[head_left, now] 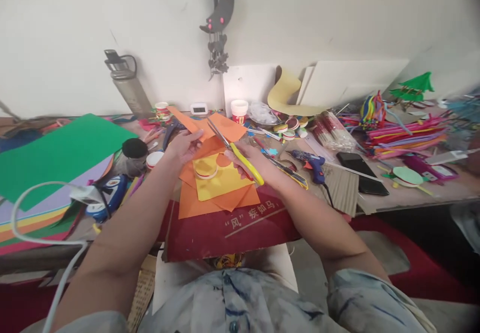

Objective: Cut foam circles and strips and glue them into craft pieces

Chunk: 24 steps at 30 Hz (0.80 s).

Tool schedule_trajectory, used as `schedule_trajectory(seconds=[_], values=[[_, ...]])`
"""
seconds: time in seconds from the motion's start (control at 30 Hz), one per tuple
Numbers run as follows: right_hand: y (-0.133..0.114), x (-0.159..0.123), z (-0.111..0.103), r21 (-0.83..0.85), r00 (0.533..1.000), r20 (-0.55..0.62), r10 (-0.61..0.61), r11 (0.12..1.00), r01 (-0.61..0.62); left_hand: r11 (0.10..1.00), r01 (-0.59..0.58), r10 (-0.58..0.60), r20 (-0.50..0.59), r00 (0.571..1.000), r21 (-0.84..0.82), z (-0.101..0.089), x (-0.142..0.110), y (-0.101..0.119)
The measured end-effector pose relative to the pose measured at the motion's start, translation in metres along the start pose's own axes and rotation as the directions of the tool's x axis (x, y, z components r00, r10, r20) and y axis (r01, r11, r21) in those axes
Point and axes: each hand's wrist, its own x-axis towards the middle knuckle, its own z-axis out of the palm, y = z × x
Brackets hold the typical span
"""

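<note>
While a dark red board (217, 243) lies at six o'clock, a yellow sheet (210, 190) rests beyond on orange paper (193, 208). From that sheet, the right hand (255, 158) at two grips yellow-handled scissors (245, 163), blades toward eleven; the left hand (184, 145) at ten pinches an orange sheet (187, 121). Farther, at twelve, hangs a dark crescent ornament (225, 7).

Room over red board (225, 240) front – scissors (245, 162) blocking ctr, glue gun (318, 169) & phone (352, 161) R, cable (69, 274) L

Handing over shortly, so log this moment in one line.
left hand: holds orange paper | right hand: holds yellow-handled scissors | below: yellow sheet on orange sheets
</note>
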Motion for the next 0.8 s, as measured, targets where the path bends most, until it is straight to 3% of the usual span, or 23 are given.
schedule_trajectory(seconds=[0.13,0.27,0.37,0.5,0.8], values=[[-0.002,-0.003,-0.002,0.036,1.000,0.018,-0.023,0.999,0.022,0.998,0.008,-0.010,-0.033,0.999,-0.062,-0.002,0.000,0.007],[-0.006,-0.009,-0.009,0.040,0.999,0.053,0.004,0.999,-0.006,0.997,0.008,-0.006,0.024,1.000,-0.080,-0.008,0.000,0.009],[-0.010,-0.014,-0.018,-0.015,0.997,0.079,0.010,1.000,-0.008,0.997,0.028,-0.022,0.083,0.996,-0.068,-0.009,-0.002,0.011],[-0.011,-0.017,-0.024,-0.096,0.994,0.112,-0.014,0.995,0.025,0.999,0.027,-0.024,0.083,0.996,-0.046,-0.006,-0.010,0.014],[-0.012,-0.017,-0.011,-0.073,0.994,0.097,0.055,0.996,-0.048,0.998,-0.020,0.029,0.179,0.983,-0.055,-0.003,-0.010,0.005]])
